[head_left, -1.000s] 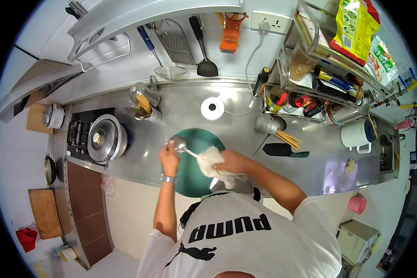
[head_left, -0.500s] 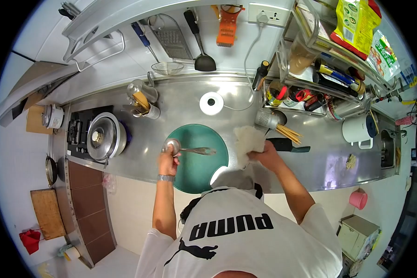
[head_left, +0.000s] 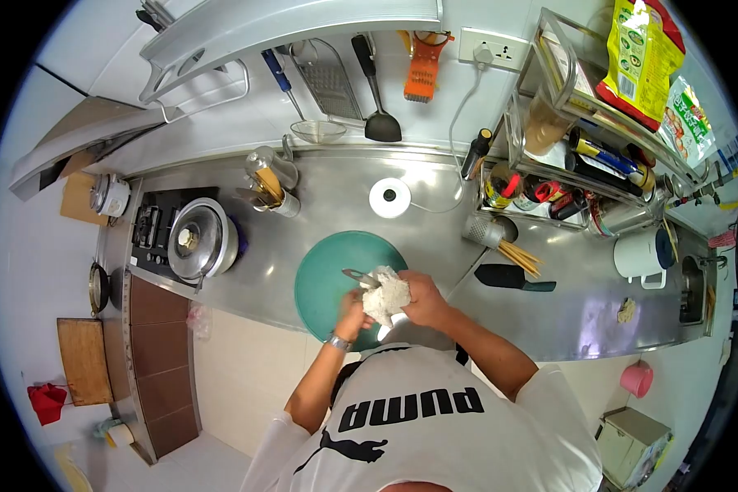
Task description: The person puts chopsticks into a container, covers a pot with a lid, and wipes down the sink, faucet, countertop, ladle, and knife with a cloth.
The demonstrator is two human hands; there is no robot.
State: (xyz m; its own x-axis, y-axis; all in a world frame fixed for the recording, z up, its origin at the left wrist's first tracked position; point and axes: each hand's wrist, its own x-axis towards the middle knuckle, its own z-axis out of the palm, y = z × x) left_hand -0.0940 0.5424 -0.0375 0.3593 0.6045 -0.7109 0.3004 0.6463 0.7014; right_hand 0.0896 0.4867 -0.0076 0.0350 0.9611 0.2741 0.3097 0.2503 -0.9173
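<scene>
Over the round green board (head_left: 324, 283), my left hand (head_left: 353, 315) is closed around a metal utensil (head_left: 361, 278), part of which sticks up past the cloth. My right hand (head_left: 424, 299) grips a bunched whitish cloth (head_left: 386, 296) pressed against that utensil. The two hands are close together near the counter's front edge. The lower part of the utensil is hidden by the left hand and the cloth.
On the left, a lidded pot (head_left: 197, 238) sits on the gas stove (head_left: 150, 234). A round white device (head_left: 389, 198) lies behind the board. To the right are a cleaver (head_left: 504, 277), fallen chopsticks (head_left: 521, 257), a white pot (head_left: 638, 254) and a spice rack (head_left: 541, 156).
My right hand has come back left with the cloth and now holds it against the utensil. My left hand has moved right and slightly down, and the utensil has turned. The whole view has shifted slightly.
</scene>
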